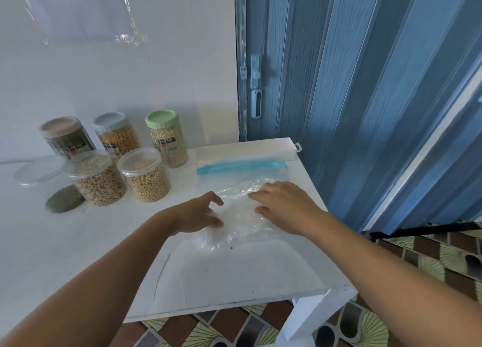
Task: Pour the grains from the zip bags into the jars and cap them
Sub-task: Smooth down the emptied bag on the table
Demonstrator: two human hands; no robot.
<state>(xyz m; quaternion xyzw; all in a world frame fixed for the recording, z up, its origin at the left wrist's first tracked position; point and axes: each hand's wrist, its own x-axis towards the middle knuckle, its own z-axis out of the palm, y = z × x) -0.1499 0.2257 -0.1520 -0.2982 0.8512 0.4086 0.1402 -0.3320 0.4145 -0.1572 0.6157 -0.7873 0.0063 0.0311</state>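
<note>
Empty clear zip bag point(242, 203) flat on the white bench point(221, 273), blue zip strip toward the wall, just in front of a long white box point(245, 151). Left hand point(198, 213) at the bag's left edge, fingers point(216, 199) curled, thumb and forefinger apart around crumpled plastic; whether actually pinching, cannot tell. Right hand point(281, 203) lying palm down on the bag's right half, fingers straight and slightly spread, pressing the film flat.

Left of the bag, five jars: green-lidded jar point(168, 140) of pale grains, blue-grey-lidded jar point(116, 135) of yellow-brown grains, brown-lidded jar point(66, 136) of dark contents, all capped. In front, two wider jars point(122, 178) of beige beans, apparently uncapped. Clear lid point(39, 170) lying beside them; green disc point(65, 203) nearer, nature unclear.

Jar labels blurred, unreadable.
</note>
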